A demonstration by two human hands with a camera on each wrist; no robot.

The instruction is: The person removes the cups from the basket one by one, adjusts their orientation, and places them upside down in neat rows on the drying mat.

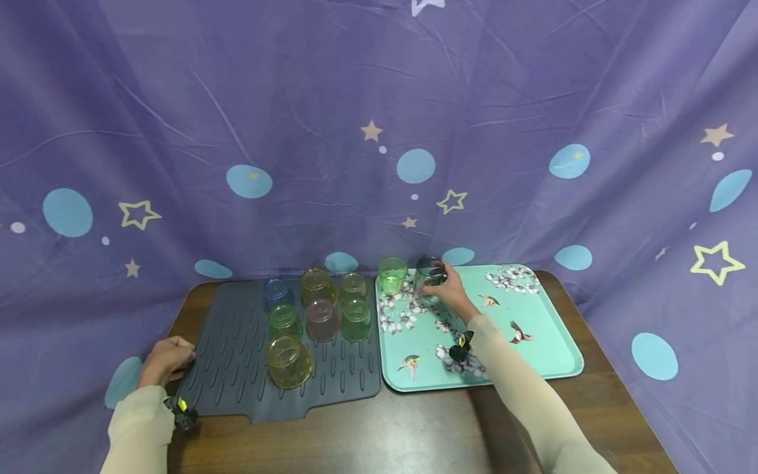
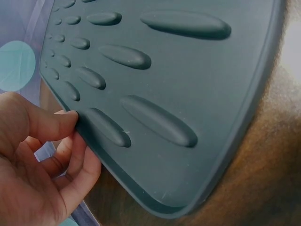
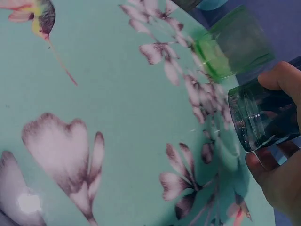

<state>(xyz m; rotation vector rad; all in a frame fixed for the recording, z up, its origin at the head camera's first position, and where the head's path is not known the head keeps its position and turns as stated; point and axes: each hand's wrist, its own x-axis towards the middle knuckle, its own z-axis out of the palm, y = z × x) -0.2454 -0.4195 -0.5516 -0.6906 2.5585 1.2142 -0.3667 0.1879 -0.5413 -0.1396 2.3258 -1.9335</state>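
My right hand (image 1: 451, 289) grips a dark, smoky glass (image 3: 265, 115) upright near the back of the mint-green tray (image 1: 556, 342). Whether its base touches the tray I cannot tell. A light green glass (image 1: 393, 276) stands upright just left of it. My left hand (image 2: 51, 155) pinches the side edge of the dark grey drying mat (image 2: 178, 70), thumb on the rim and fingers below. Several glasses stand upside down on the mat: a blue glass (image 1: 277, 295), yellowish ones, a pink glass (image 1: 322, 320), green ones, and a larger amber glass (image 1: 289, 362) in front.
Mat and tray lie side by side on a brown wooden table (image 1: 414, 434). Behind and around the table hangs a purple curtain (image 1: 320, 158) with stars and blue spots. Blossoms and birds are printed on the tray.
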